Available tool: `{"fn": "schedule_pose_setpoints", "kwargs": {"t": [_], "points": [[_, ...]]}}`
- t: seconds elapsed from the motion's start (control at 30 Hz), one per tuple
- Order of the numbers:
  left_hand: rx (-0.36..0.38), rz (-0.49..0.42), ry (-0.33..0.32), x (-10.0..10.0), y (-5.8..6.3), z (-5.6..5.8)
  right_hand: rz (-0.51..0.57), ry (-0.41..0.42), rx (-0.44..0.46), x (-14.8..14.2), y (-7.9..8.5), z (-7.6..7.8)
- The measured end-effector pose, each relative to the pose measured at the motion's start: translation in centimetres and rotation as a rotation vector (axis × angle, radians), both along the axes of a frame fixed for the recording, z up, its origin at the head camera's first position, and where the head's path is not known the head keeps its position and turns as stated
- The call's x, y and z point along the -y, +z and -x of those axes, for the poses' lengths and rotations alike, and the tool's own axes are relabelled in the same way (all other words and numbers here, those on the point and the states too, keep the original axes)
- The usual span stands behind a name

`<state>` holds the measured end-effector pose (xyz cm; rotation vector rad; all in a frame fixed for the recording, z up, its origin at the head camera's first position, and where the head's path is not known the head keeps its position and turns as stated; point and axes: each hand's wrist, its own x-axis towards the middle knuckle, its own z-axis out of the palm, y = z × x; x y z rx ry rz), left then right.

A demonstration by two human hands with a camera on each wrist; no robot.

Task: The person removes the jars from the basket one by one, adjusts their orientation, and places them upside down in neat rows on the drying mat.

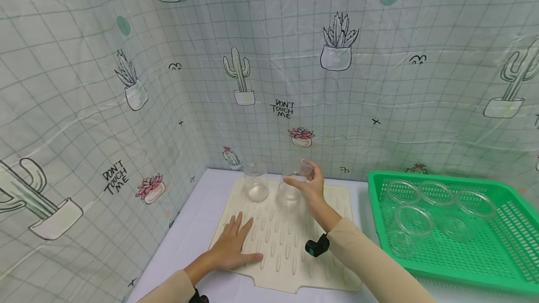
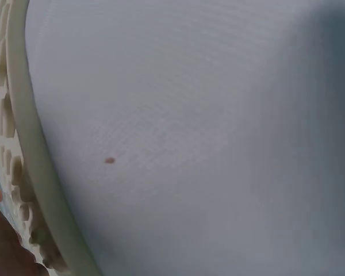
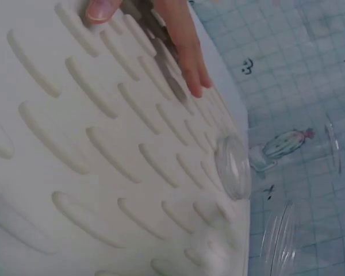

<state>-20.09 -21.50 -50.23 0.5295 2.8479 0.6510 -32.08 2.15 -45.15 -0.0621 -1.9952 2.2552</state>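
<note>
My right hand [image 1: 311, 187] grips a clear glass cup [image 1: 289, 192] near its upper part, thumb on one side and fingers on the other. The cup is upright over the far part of a cream draining mat [image 1: 286, 265] with rows of raised oval ribs; whether its base touches cannot be told. A second clear cup [image 1: 256, 185] stands upright to its left on the mat. My left hand [image 1: 232, 247] rests on the mat's near left side with fingers spread, holding nothing. In the right wrist view, the left hand's fingers [image 3: 184, 46] show beyond the ribs.
To the right, a green plastic basket [image 1: 480, 265] holds several clear cups [image 1: 414, 221]. A white cloth [image 1: 198, 209] covers the table. Behind and left hangs a grid-patterned curtain [image 1: 269, 74] with cactus drawings, close to the table's far edge.
</note>
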Motion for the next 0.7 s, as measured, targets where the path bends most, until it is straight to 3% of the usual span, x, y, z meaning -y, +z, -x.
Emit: {"fn": "schedule_pose_setpoints", "kwargs": {"t": [0.27, 0.5, 0.7], "points": [[0.034, 0.053, -0.002, 0.3, -1.4, 0.1, -0.046, 0.027, 0.004, 0.6, -1.4, 1.1], [0.042, 0.03, -0.01, 0.1, -0.3, -0.4, -0.109, 0.035, 0.014, 1.1, -2.2, 1.7], [0.028, 0.013, -0.016, 0.3, -0.9, -0.2, -0.136, 0.046, 0.015, 1.4, -2.7, 1.8]]}}
